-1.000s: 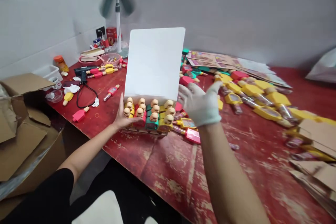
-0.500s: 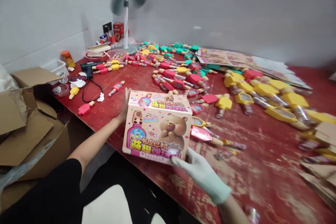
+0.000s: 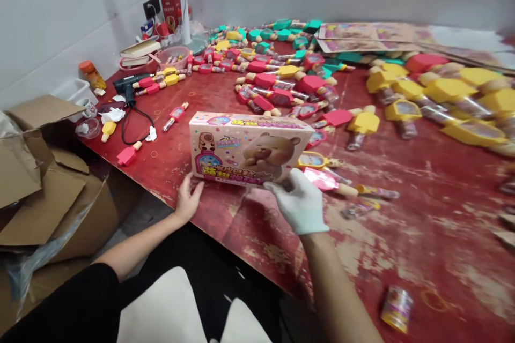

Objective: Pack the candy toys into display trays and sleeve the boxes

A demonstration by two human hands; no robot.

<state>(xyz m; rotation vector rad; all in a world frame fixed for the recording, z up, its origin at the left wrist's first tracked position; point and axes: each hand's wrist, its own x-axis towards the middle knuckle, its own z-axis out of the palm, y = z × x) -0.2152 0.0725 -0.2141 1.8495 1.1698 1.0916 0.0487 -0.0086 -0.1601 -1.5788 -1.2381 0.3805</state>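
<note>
Clasping a glossy rectangular carton, gloved right hand, grip closed, bare left hand, grip half-open by the corner

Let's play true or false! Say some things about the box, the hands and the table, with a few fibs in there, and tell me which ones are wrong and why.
1. The right hand is at the lower right corner of the box. True.
2. Both hands wear gloves. False: the left hand is bare.
3. The table is red with worn patches. True.
4. The front of the box shows a big elephant. False: it shows a bear.
5. All the bright pieces are yellow. False: there are also red pieces and green pieces.
</note>
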